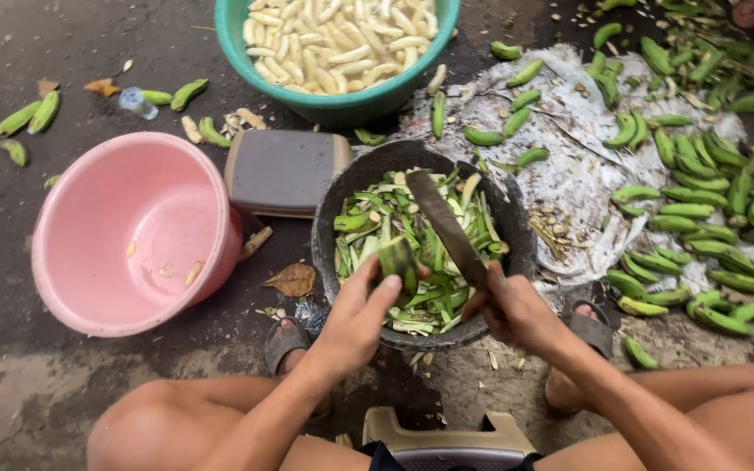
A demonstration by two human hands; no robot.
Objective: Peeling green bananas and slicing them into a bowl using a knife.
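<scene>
My left hand (357, 316) grips a short green banana (399, 262) over a dark round basin (335, 197) full of green peels. My right hand (513, 310) holds a long dark knife (445, 226) by its handle; the blade points up and to the left, just right of the banana and over the peels. Both hands hover above the near rim of the basin.
A pink tub (129, 232) stands at left, a teal basin (339, 104) of peeled pale bananas at top, a grey stool (283, 171) between them. Several green bananas (695, 205) lie on a sheet at right. My sandalled feet (288, 338) flank the basin.
</scene>
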